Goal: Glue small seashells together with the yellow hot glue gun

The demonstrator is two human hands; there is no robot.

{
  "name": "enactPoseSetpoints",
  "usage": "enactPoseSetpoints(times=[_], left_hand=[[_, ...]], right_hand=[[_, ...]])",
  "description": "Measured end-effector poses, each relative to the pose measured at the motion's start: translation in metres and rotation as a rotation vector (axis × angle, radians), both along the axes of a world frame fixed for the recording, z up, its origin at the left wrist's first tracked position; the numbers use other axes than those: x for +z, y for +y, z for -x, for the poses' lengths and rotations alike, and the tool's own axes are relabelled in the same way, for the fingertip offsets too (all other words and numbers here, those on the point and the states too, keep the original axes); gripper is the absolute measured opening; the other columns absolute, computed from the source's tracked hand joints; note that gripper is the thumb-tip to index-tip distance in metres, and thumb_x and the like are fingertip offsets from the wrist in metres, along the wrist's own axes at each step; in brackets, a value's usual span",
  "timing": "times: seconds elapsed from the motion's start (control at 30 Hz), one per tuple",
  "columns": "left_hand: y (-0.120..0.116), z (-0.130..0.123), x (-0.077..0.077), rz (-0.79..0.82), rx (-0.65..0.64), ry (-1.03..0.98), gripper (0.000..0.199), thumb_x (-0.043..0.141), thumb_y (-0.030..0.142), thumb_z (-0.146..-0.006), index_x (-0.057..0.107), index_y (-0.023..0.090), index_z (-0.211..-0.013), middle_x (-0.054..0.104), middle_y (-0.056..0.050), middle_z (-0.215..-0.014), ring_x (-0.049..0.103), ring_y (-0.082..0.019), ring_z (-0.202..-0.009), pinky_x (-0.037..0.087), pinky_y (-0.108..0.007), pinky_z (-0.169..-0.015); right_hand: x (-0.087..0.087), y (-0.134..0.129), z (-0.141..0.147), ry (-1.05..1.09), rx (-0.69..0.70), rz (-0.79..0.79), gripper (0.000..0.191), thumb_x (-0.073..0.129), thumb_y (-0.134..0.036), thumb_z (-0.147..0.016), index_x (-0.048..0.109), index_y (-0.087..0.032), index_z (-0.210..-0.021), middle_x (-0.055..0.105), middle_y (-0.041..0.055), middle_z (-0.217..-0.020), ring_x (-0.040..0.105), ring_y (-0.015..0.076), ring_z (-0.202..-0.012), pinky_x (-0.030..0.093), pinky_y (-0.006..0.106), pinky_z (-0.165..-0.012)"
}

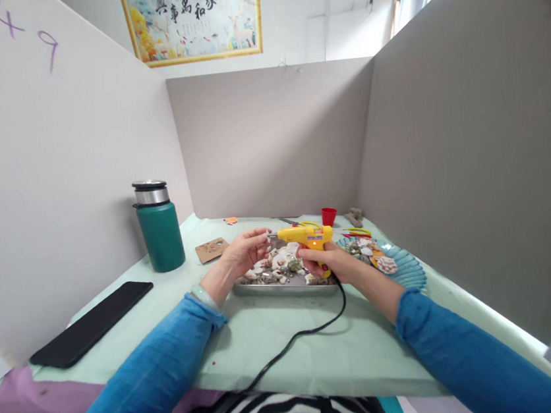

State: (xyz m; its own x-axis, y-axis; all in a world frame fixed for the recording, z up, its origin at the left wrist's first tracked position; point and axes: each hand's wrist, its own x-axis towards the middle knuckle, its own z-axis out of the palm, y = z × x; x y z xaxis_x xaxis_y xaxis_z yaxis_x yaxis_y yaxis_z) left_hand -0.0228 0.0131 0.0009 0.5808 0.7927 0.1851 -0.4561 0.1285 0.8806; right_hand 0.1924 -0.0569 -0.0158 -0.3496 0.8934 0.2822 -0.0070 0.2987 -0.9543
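Note:
My right hand (322, 259) is wrapped round the handle of a yellow hot glue gun (303, 235), whose nozzle points left. The fingers of my left hand (249, 250) are pinched together right at the nozzle tip. What they hold is too small to make out. Both hands are above a metal tray (285, 289) of mixed seashells (281, 260). To the right, behind my right wrist, a blue scalloped plate (408, 264) bears more shells and a ridged one (385, 264).
A black cord (295, 338) runs from the glue gun to the table's front edge. On the left are a green bottle (160, 236), a black flat slab (92, 323) and a brown card (211, 249). A red cup (329, 216) stands behind. Grey partitions (278, 140) enclose the table.

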Motion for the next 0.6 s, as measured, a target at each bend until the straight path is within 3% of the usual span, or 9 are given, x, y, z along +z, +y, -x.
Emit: enactPoseSetpoints(times=[0.6], left_hand=[[0.0003, 0.0008, -0.001, -0.042, -0.013, -0.003, 0.024, 0.075, 0.012, -0.065, 0.065, 0.011, -0.087, 0.058, 0.0, -0.06, 0.047, -0.006, -0.044, 0.048, -0.023, -0.05]], right_hand=[[-0.0021, 0.0022, 0.0004, 0.015, -0.02, -0.013, 0.029, 0.066, -0.039, -0.076, 0.053, -0.016, -0.065, 0.05, -0.005, -0.048, 0.036, 0.0046, -0.036, 0.031, 0.021, -0.039]])
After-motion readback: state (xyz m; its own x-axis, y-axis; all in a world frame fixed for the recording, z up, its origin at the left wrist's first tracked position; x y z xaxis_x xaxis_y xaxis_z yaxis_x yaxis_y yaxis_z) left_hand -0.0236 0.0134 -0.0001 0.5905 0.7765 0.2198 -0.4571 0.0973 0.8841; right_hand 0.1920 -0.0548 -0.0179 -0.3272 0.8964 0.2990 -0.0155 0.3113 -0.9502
